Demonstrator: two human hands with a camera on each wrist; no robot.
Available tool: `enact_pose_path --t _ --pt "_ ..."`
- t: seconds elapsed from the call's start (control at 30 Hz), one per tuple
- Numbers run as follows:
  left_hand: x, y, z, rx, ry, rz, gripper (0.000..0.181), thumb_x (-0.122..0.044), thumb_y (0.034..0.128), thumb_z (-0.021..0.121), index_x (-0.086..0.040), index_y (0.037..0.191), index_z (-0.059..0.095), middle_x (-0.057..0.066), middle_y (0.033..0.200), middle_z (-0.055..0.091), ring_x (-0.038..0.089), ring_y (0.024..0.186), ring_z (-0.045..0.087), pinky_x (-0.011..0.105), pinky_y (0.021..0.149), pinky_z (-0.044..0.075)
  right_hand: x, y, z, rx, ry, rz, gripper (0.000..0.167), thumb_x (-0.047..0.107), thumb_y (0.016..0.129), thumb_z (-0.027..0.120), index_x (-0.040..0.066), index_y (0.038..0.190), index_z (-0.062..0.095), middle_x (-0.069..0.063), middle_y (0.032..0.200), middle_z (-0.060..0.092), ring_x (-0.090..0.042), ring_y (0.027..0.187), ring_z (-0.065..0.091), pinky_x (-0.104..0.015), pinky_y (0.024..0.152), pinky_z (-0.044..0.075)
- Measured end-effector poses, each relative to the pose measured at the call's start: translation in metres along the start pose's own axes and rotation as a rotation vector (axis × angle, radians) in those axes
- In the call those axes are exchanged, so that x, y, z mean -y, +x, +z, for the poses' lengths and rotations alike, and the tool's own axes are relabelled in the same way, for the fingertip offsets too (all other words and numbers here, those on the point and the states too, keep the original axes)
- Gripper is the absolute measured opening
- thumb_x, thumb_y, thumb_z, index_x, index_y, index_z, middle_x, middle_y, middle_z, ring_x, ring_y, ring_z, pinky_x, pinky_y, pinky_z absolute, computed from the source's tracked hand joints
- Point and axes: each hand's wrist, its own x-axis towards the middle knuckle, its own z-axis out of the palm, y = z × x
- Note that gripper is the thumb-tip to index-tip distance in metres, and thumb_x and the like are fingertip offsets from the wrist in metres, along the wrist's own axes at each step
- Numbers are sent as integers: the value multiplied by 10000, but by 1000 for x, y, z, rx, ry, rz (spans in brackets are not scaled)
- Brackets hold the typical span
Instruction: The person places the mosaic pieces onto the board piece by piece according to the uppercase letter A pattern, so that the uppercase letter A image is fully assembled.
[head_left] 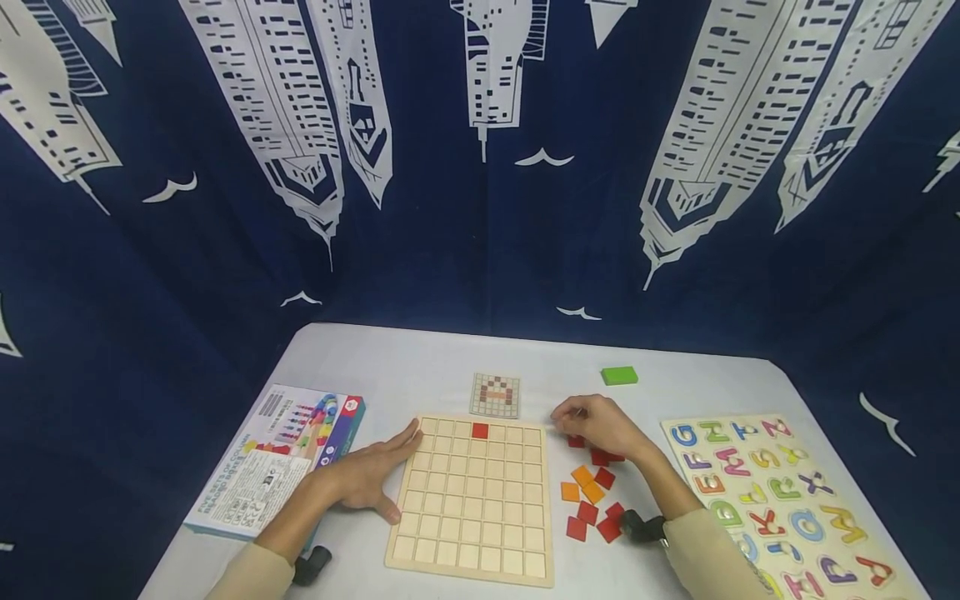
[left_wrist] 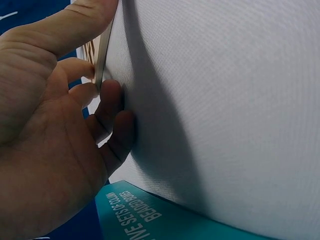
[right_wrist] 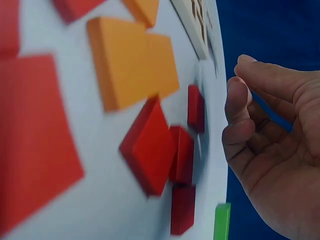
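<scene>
On white cloth (head_left: 397,362), the gridded board (head_left: 475,483) is touched along its left edge by the spread left hand (head_left: 369,475); just off its right edge, near red tiles (head_left: 604,478), the right hand (head_left: 602,425) is held curled (any pinched tile cannot be made out).

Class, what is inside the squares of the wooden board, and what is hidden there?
The wooden board holds one red tile, middle of its far row; the other squares show bare wood. The tile hides the wood beneath it.
</scene>
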Motion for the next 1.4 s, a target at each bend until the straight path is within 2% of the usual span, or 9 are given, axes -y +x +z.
enact_pose_path --t 0.27,0.53,0.9,1.4 --pt "-1 0 0 -6 3 12 1211 -473 515 796 -133 1486 157 5 1545 -52 293 1371 172 516 1066 224 -15 -9 -9 11 -10 31 168 233 796 720 193 960 708 47 822 623 -159 756 545 -289 685 482" --pt "0 -1 0 -4 3 12 1208 -472 517 795 -128 1485 160 9 1545 -51 290 1372 169 515 1068 219 -27 -16 -11 38 11 45 215 217 788 726 202 1002 700 40 852 615 -154 774 554 -276 678 490" --pt "-1 -1 0 -5 -2 20 1204 -471 527 792 -121 1485 153 16 1545 -54 292 1374 159 522 1071 203 -29 -18 -9 22 -61 38 250 206 758 753 234 1002 706 41 896 592 -169 825 505 -295 674 448" --pt "-4 -2 -2 -8 -12 28 1196 -447 538 800 -108 1484 152 28 1546 -45 302 1373 162 517 1071 207 -30 -18 -5 15 -75 13 258 156 757 750 244 996 705 53 893 582 -156 817 500 -297 698 448"
